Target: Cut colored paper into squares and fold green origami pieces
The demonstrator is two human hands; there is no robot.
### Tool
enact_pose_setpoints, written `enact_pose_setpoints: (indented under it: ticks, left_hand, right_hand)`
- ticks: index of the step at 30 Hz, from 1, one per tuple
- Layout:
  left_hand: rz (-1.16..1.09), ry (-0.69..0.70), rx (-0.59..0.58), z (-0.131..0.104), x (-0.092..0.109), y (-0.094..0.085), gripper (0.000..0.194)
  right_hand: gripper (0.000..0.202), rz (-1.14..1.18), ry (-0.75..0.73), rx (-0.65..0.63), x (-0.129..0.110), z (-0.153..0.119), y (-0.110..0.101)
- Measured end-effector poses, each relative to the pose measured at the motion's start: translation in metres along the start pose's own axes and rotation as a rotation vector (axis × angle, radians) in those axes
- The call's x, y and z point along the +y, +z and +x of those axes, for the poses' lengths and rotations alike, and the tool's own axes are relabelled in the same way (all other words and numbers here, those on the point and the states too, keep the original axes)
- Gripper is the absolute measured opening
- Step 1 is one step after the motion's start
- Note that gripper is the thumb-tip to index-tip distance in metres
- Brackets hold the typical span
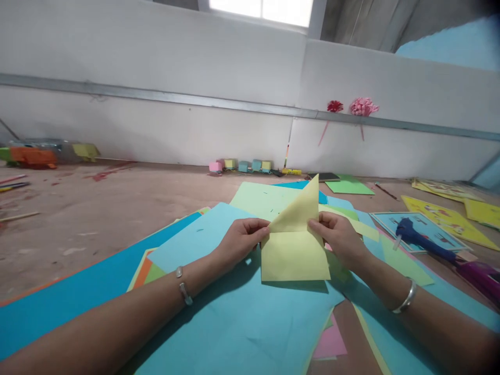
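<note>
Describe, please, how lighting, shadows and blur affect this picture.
Head view: the window is blown out to white; head view: the left forearm casts a soft shadow on the light blue sheet; head view: the orange object at far left looks smeared, while the yellow paper is clearer; head view: the top right corner darkens.

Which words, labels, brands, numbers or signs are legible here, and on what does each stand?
No legible text.
Blue printed card: marks too blurred to read.
Yellow printed sheet: marks too blurred to read.
Small yellow tube: any label too small to read.
Creased pale-yellow paper: no writing visible.
</note>
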State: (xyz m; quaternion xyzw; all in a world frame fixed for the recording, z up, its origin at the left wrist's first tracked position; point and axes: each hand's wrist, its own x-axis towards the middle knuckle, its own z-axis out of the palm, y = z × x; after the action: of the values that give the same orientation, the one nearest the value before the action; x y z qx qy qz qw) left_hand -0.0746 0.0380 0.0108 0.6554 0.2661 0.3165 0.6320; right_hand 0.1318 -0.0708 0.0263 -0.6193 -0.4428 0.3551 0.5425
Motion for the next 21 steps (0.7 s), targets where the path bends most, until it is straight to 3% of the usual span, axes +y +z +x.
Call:
enact_pose_setpoints:
  ticks: [7, 11, 16, 21]
  left_hand:
    - [-0.041, -0.039, 0.059, 0.005, -0.006, -0.007, 0.034]
    - [-0.09, -0.028, 0.064, 0.004, -0.005, -0.006, 0.034]
    - [-0.041, -0.008, 0.105, 0.003, -0.001, -0.005, 0.027]
    - [-0.009, -0.006, 0.057, 0.002, -0.002, -0.005, 0.027]
  right_hand:
    - [0.024, -0.011, 0.044, -0.084, 0.003, -0.003, 0.001]
    - [0.034, 0.164, 0.108, -0.043, 0.006, -0.002, 0.003]
    - [0.042, 0.194, 0.101, -0.136, 0.002, -0.005, 0.005]
    - [0.03, 0.197, 0.143, -0.046, 0.003, -0.007, 0.008]
